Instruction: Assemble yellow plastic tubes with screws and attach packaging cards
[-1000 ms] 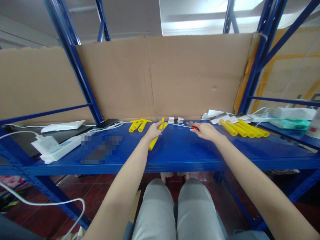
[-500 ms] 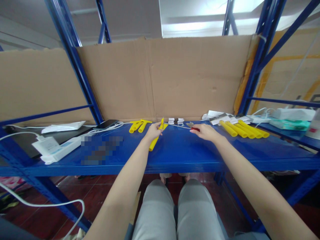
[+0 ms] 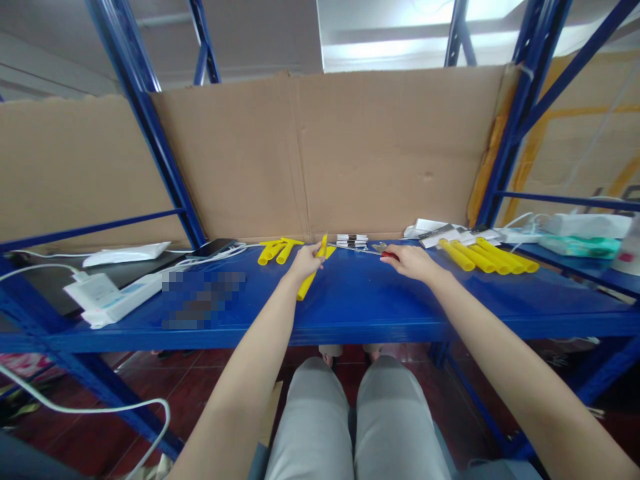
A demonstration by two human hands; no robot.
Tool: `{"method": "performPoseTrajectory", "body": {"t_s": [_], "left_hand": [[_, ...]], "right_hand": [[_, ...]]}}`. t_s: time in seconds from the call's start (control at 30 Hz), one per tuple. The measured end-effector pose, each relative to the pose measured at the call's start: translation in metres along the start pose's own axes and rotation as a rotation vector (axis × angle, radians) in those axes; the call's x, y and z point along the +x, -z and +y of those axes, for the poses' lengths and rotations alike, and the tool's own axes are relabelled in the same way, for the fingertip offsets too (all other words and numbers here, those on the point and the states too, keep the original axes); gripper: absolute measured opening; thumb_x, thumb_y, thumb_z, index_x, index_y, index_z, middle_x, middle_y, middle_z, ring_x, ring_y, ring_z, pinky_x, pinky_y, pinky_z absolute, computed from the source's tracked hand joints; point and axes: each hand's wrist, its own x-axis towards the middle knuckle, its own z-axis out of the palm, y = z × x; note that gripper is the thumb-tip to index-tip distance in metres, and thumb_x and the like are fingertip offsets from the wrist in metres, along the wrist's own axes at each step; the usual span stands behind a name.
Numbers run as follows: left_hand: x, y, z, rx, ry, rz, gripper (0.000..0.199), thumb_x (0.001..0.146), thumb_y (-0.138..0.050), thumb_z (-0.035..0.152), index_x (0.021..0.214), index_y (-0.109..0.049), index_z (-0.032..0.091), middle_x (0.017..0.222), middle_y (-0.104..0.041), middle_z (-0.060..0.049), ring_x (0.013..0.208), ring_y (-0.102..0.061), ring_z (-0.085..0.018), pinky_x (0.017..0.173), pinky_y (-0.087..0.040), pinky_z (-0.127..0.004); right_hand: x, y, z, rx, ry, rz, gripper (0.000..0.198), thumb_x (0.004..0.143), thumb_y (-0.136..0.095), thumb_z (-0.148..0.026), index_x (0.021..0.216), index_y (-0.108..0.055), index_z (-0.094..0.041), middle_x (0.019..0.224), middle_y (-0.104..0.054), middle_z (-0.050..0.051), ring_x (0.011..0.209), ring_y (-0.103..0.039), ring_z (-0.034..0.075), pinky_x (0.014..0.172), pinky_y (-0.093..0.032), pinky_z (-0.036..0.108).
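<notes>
Hardly anything has moved since a second ago, so the same step seems to go on: over the blue table (image 3: 370, 303), the left hand (image 3: 303, 263) pinches a yellow tube (image 3: 307, 287), the right hand (image 3: 411, 262) grips a red-handled tool (image 3: 389, 255) pointing toward it, with white packs (image 3: 352, 241) behind.

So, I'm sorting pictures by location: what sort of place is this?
Probably a workshop or storeroom: a blue rack serves as worktop, backed by cardboard, with yellow tubes laid out.

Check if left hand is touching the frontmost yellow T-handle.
Touching. The head view shows the left hand gripping the frontmost yellow T-handle, fingers closed on its far end.
</notes>
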Motion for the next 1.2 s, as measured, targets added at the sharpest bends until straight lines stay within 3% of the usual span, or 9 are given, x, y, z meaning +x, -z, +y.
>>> {"method": "performPoseTrajectory", "body": {"t_s": [0.27, 0.6, 0.77, 1.07, 1.2], "left_hand": [[-0.0007, 0.0004, -0.0021, 0.038, -0.023, -0.015, 0.054, 0.076, -0.059, 0.003, 0.129, -0.059, 0.013, 0.084, -0.071, 0.0, 0.053, -0.057, -0.007, 0.054, -0.047, -0.017], [0.0006, 0.0002, -0.0036, 0.033, 0.005, -0.005, 0.052, 0.075, -0.061, 0.004, 0.127, -0.06, 0.013, 0.083, -0.071, 0.001, 0.052, -0.057, -0.007, 0.052, -0.046, -0.017], [-0.0011, 0.0008, -0.0018, 0.05, -0.033, -0.032, 0.054, 0.075, -0.06, 0.003, 0.128, -0.059, 0.011, 0.087, -0.072, 0.0, 0.053, -0.058, -0.008, 0.054, -0.047, -0.018], [-0.0042, 0.0013, 0.0048, 0.081, -0.028, -0.004, 0.054, 0.075, -0.06, 0.002, 0.128, -0.06, 0.014, 0.078, -0.07, 0.002, 0.053, -0.058, -0.007, 0.056, -0.048, -0.017], [-0.0035, 0.0007, 0.0038, 0.093, 0.0, 0.0, 0.054, 0.075, -0.062, 0.003, 0.128, -0.06, 0.013, 0.073, -0.069, 0.002, 0.052, -0.058, -0.008, 0.054, -0.048, -0.018]], "right_hand": [[0.0005, -0.0044, 0.0056, 0.101, 0.002, 0.023, 0.015, 0.086, -0.056, -0.032, 0.095, -0.056, -0.02, 0.081, -0.069, 0.007, 0.069, -0.064, 0.02, 0.06, -0.038, 0.026], [-0.0003, -0.0016, -0.0025, 0.036, -0.038, -0.057, 0.023, 0.093, -0.045, -0.036, 0.097, -0.059, -0.019, 0.084, -0.07, 0.009, 0.075, -0.065, 0.022, 0.06, -0.037, 0.027], [0.0008, -0.0059, 0.0046, 0.069, -0.017, 0.013, 0.016, 0.087, -0.056, -0.032, 0.095, -0.055, -0.02, 0.083, -0.069, 0.007, 0.071, -0.064, 0.02, 0.059, -0.037, 0.025], [0.0005, -0.0063, 0.0, 0.01, -0.032, -0.05, 0.028, 0.095, -0.04, -0.036, 0.097, -0.062, -0.019, 0.093, -0.072, 0.01, 0.083, -0.066, 0.023, 0.065, -0.04, 0.027], [0.0023, -0.0091, 0.0031, 0.073, -0.043, -0.022, 0.021, 0.088, -0.056, -0.035, 0.1, -0.058, -0.018, 0.088, -0.071, 0.009, 0.078, -0.066, 0.022, 0.062, -0.039, 0.026]]}}
